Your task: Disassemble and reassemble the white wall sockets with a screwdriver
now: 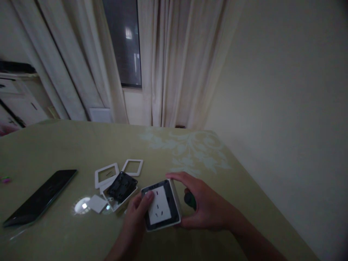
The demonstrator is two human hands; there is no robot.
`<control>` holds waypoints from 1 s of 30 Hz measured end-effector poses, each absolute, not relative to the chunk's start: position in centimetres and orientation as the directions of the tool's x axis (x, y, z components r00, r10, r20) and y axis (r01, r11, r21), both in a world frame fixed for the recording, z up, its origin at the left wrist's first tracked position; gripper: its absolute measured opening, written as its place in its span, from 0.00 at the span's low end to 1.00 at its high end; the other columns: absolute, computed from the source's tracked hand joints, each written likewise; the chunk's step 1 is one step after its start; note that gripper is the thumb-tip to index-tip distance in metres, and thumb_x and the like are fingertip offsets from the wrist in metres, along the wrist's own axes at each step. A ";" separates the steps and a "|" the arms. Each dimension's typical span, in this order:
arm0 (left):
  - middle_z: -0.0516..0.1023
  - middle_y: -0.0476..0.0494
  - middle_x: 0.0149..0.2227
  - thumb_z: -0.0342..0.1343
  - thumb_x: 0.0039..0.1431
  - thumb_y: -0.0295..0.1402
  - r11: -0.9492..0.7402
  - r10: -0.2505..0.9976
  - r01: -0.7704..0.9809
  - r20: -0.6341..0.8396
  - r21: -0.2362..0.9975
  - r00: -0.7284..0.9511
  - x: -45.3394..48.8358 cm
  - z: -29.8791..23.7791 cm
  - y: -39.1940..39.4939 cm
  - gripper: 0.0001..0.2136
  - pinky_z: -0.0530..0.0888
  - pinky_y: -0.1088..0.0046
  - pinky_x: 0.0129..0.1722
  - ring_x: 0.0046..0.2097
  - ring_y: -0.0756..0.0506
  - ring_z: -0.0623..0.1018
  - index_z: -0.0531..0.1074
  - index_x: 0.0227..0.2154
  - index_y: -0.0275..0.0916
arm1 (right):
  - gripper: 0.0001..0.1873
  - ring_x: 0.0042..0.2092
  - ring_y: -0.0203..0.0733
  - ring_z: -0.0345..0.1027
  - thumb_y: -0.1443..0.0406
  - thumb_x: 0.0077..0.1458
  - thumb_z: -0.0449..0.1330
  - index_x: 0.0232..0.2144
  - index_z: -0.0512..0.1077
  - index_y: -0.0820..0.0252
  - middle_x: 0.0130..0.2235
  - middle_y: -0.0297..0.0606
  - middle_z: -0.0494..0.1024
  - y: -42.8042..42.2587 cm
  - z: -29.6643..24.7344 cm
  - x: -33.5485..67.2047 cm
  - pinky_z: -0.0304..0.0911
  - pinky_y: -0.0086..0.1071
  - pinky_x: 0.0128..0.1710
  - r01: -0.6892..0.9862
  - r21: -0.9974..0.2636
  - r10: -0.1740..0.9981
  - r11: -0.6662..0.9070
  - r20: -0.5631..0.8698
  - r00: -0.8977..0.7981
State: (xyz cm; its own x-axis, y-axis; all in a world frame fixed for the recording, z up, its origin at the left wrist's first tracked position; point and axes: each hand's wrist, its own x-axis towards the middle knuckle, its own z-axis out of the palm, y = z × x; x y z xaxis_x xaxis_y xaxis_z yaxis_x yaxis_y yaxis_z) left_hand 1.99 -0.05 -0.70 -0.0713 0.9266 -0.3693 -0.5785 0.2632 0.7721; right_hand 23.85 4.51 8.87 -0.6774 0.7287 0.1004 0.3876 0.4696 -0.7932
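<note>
A wall socket [161, 206] with a white face in a black surround sits in a pale box, held over the table between both hands. My left hand [136, 217] grips its left edge, thumb pressed on the white face. My right hand [202, 206] wraps its right side, fingers curled over the top corner, and a dark green handle [190, 200] shows in its palm. To the left lies a second, opened socket [121, 188], black insert up. Two white frames [107, 174] [132, 167] and a small white cover plate [97, 203] lie beside it.
A dark phone [40, 197] lies face up at the left on the yellow-green table [81, 141]. A small pink and green object [5, 179] sits at the far left edge. Curtains, a dark window and a plain wall stand behind; the table's right edge runs diagonally.
</note>
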 end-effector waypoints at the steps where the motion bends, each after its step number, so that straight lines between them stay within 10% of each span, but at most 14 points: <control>1: 0.79 0.49 0.22 0.80 0.40 0.55 0.227 0.938 -0.538 -0.331 0.812 -0.103 1.6 -0.6 0.1 0.27 0.74 0.75 0.20 0.23 0.45 0.79 0.81 0.30 0.36 | 0.52 0.65 0.57 0.70 0.64 0.47 0.79 0.71 0.64 0.51 0.69 0.47 0.71 4.5 8.9 23.9 0.69 0.44 0.61 0.393 -0.786 0.729 0.478 0.105 -0.677; 30: 0.76 0.46 0.24 0.73 0.46 0.61 0.044 0.970 -0.275 -0.106 0.960 -0.217 -0.3 -2.2 0.0 0.28 0.76 0.74 0.20 0.26 0.45 0.76 0.81 0.28 0.35 | 0.57 0.70 0.46 0.66 0.69 0.48 0.77 0.72 0.55 0.44 0.70 0.39 0.70 4.2 8.1 23.5 0.67 0.38 0.65 0.347 -0.552 0.567 0.758 0.295 -0.769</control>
